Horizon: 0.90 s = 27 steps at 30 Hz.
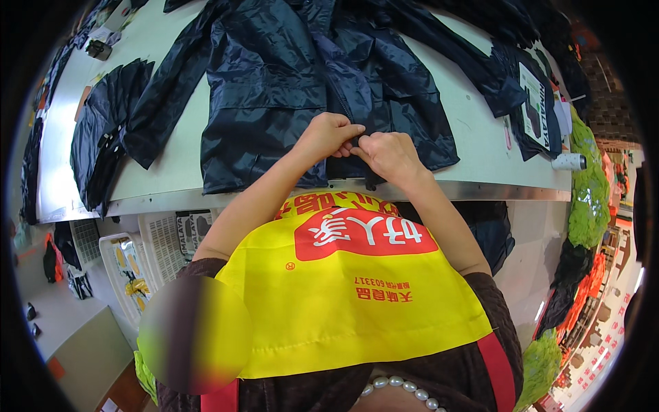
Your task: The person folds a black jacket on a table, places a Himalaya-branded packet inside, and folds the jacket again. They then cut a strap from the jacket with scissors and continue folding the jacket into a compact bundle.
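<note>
Your left hand (328,135) and right hand (388,152) are both closed, pinching the bottom hem of the dark navy jacket (288,82) spread on the white counter (480,144).

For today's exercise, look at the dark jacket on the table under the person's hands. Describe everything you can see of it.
The jacket is dark navy, of thin, shiny, crinkled fabric that looks like waterproof nylon. It lies spread flat, front up, on the pale table, sleeves splayed to either side, its hem at the near edge. A front closure runs down its middle. The left hand and right hand meet at the bottom of that closure, pinching it near the hem. Other dark garments lie beside it.
</note>
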Each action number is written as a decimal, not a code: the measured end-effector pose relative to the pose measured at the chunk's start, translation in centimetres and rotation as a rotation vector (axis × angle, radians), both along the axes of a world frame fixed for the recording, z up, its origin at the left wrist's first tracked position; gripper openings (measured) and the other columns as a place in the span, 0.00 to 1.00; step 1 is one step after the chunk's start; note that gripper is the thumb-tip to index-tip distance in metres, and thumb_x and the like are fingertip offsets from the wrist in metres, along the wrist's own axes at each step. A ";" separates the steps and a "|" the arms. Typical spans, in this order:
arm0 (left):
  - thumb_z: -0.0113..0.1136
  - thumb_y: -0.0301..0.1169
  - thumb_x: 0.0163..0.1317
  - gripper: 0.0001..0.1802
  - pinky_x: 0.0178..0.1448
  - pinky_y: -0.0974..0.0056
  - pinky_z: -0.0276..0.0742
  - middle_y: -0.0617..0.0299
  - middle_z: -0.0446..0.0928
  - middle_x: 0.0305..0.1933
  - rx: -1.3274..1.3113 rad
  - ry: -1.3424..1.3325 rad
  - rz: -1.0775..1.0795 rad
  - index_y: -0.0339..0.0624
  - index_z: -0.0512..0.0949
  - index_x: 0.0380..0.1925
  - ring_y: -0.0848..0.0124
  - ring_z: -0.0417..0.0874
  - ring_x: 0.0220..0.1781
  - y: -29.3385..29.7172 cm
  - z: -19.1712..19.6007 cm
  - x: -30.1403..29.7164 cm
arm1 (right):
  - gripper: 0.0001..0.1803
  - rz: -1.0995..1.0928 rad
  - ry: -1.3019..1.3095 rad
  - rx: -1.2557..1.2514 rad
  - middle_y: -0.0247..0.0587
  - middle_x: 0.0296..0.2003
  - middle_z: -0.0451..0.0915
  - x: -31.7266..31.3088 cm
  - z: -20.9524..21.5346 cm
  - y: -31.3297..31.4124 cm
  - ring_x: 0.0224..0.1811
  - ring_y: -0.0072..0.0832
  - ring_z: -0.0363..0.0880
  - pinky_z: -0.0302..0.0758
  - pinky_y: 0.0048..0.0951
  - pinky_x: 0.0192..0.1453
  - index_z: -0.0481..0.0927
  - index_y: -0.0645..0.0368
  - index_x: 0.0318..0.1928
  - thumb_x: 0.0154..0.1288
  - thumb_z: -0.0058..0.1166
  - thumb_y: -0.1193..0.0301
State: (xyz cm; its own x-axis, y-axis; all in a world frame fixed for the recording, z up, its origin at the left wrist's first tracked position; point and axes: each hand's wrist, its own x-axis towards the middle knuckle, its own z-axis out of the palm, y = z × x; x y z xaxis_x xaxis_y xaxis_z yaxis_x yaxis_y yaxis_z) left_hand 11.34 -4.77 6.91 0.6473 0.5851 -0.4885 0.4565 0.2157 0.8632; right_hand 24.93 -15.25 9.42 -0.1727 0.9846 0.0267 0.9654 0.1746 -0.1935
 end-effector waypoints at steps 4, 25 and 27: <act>0.59 0.40 0.62 0.16 0.24 0.75 0.71 0.65 0.75 0.19 -0.034 -0.203 0.332 0.38 0.77 0.25 0.78 0.75 0.18 -0.1 -1.0 1.7 | 0.14 0.050 -0.018 -0.057 0.43 0.21 0.81 -2.7 0.4 -0.5 0.24 0.36 0.82 0.77 0.34 0.27 0.80 0.56 0.23 0.61 0.49 0.64; 0.63 0.38 0.57 0.16 0.25 0.70 0.70 0.58 0.74 0.17 0.816 -0.113 -0.086 0.35 0.75 0.22 0.74 0.75 0.19 0.2 3.0 2.8 | 0.13 -0.735 1.629 -0.082 0.29 0.31 0.78 -0.5 -1.8 -0.3 0.29 0.14 0.70 0.60 0.13 0.25 0.78 0.53 0.40 0.62 0.59 0.59; 0.61 0.40 0.59 0.17 0.25 0.71 0.70 0.61 0.74 0.17 0.554 -0.152 -0.018 0.35 0.76 0.23 0.76 0.75 0.20 0.2 2.9 2.1 | 0.14 -0.614 1.674 -0.129 0.33 0.28 0.80 0.3 -1.7 -0.3 0.24 0.16 0.74 0.67 0.13 0.24 0.79 0.57 0.37 0.62 0.57 0.58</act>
